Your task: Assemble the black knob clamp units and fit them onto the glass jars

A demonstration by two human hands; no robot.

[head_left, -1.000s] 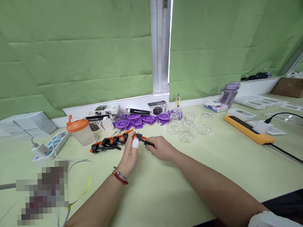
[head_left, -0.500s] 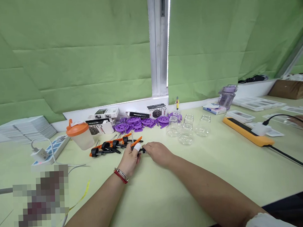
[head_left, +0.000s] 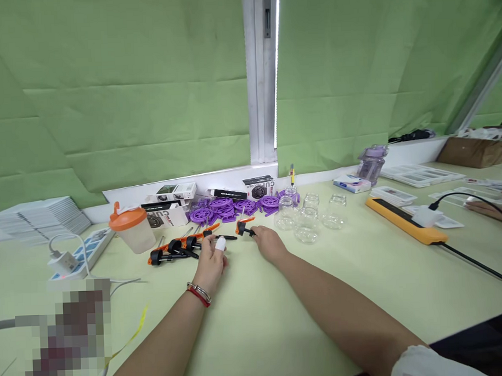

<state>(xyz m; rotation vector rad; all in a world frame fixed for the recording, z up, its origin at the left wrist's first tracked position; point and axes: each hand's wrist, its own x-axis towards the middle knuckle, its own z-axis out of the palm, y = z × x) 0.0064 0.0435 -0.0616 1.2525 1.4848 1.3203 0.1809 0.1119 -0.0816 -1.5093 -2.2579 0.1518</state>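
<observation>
In the head view, my right hand (head_left: pixel 271 243) pinches the black handle end of an orange-and-black piece with a round black cap (head_left: pixel 243 228) and holds it just behind the middle of the table. My left hand (head_left: pixel 212 260), with a white cover on its thumb, is beside a row of similar orange-and-black pieces (head_left: pixel 177 248). Its thumb and index finger are apart, with nothing seen between them. The other left fingers are partly hidden. Beyond both hands lies a pile of purple wheel-shaped parts (head_left: pixel 221 210).
Several clear glass jars (head_left: pixel 306 230) stand to the right. A cup with an orange lid (head_left: pixel 131 230) and a white-and-blue power strip (head_left: pixel 88 251) are on the left. A yellow power strip (head_left: pixel 404 221) lies to the right; another person's hand (head_left: pixel 488 208) shows at the far right edge.
My right hand has moved up and slightly right, carrying the orange-and-black piece away from my left hand. My left hand has let go of that piece and shifted slightly left.
</observation>
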